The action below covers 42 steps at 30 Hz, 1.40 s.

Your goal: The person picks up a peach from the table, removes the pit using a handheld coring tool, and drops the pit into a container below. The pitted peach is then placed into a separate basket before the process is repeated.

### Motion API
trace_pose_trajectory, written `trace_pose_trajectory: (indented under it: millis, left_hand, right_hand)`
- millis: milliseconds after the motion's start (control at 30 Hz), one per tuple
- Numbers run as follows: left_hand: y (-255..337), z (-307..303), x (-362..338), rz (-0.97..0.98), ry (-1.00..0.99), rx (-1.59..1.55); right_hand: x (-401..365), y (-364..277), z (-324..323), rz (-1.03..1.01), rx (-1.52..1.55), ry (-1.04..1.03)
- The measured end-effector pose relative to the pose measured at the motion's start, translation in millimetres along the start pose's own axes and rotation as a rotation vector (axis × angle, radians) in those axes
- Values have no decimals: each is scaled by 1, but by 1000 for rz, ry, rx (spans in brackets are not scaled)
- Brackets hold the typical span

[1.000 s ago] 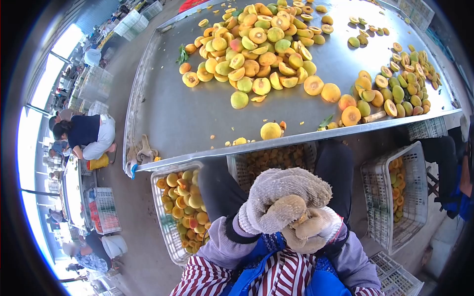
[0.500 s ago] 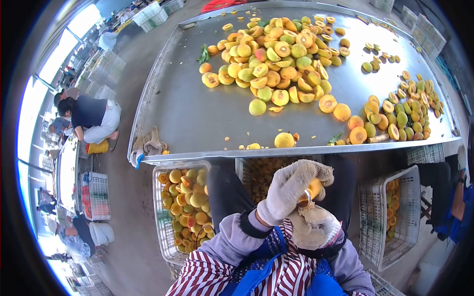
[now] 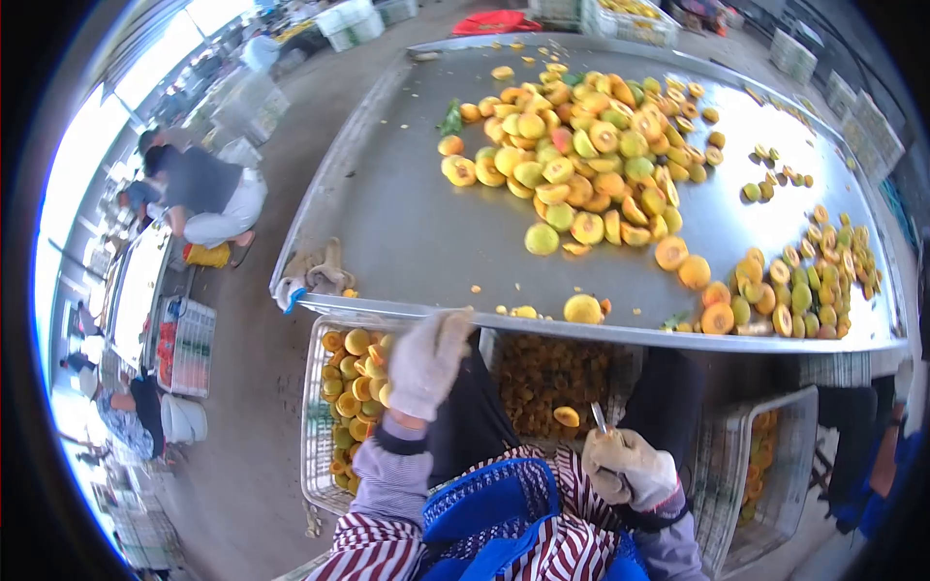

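My left hand (image 3: 424,366), in a pale work glove, is over the right edge of a crate of yellow and orange fruit (image 3: 356,387). Its fingers are stretched out, with no fruit visible in them. My right hand (image 3: 625,467), also gloved, is closed round a small knife (image 3: 599,418) whose blade points up. Left of the blade, a cut fruit half (image 3: 567,416) shows above a crate of darker orange pieces (image 3: 542,373) between my knees; whether it is falling or resting cannot be told. Whole and halved fruit (image 3: 581,155) is heaped on the metal table (image 3: 417,232).
Glove-like cloths (image 3: 320,271) lie on the table's near left corner. A smaller fruit pile (image 3: 804,281) is at its right. Another crate (image 3: 765,474) stands right of my legs. People (image 3: 208,189) are at work on the left, and a person in blue (image 3: 886,465) is at far right.
My hands have moved apart, the left towards the left crate and the right slightly down. The fruit they held together has left them, and a half now shows over the middle crate. The view has shifted.
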<state>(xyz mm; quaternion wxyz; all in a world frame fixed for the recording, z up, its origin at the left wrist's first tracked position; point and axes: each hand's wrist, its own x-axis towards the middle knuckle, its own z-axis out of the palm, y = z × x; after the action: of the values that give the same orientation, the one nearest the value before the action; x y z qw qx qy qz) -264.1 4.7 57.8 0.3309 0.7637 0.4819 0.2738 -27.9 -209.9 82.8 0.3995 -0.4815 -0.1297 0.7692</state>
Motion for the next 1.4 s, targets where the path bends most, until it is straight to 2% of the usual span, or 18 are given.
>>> trace_pose_trajectory:
  millis: [67, 167, 233, 267, 300, 333, 367, 467, 500, 567, 867, 967, 1000, 1067, 1133, 1200, 1267, 1400]
  left_hand:
    - [-35, -18, 3, 62, 105, 806]
    - [7, 0, 15, 324, 307, 574]
    - [22, 41, 26, 484, 15, 246]
    - [62, 46, 33, 435, -240, 225]
    - [60, 75, 39, 461, -313, 115]
    - [38, 126, 49, 634, -165, 12]
    - [29, 159, 59, 611, -130, 122]
    - [59, 139, 95, 93, -614, 414]
    - [52, 142, 100, 96, -602, 412]
    - [32, 148, 104, -43, -258, 561]
    - [17, 122, 112, 57, -381, 462]
    - [-3, 119, 119, -74, -230, -88]
    - [-7, 119, 118, -78, -221, -91]
    - [-7, 113, 113, -353, -417, -1153]
    - [8, 103, 93, -300, -471, -1409]
    - [45, 80, 60, -198, -273, -1331]
    - [48, 73, 40, -105, -466, -1327]
    - [63, 92, 6, 6, -367, -1356]
  right_hand:
    - [4, -3, 1, -16, -75, 17]
    - [16, -14, 22, -86, -185, 38]
    - [28, -6, 30, -183, -207, 78]
    - [38, 2, 22, -265, -273, 49]
    - [42, 3, 20, -288, -292, 92]
    - [41, 1, 23, -314, -302, 145]
    - [34, -5, 29, -315, -302, 164]
    - [19, -10, 33, -286, -270, 277]
    - [20, -6, 28, -328, -254, 249]
    - [24, 1, 20, -377, -234, 225]
    - [44, -9, 42, -468, -390, 192]
    - [30, -11, 46, -447, -340, 268]
    - [25, -12, 48, -435, -304, 281]
    - [24, -10, 47, -465, -326, 268]
    - [21, -10, 50, -491, -315, 238]
    - [21, -10, 54, -496, -313, 226]
    - [20, -18, 64, -480, -278, 259]
    - [26, -14, 62, -607, -218, 261]
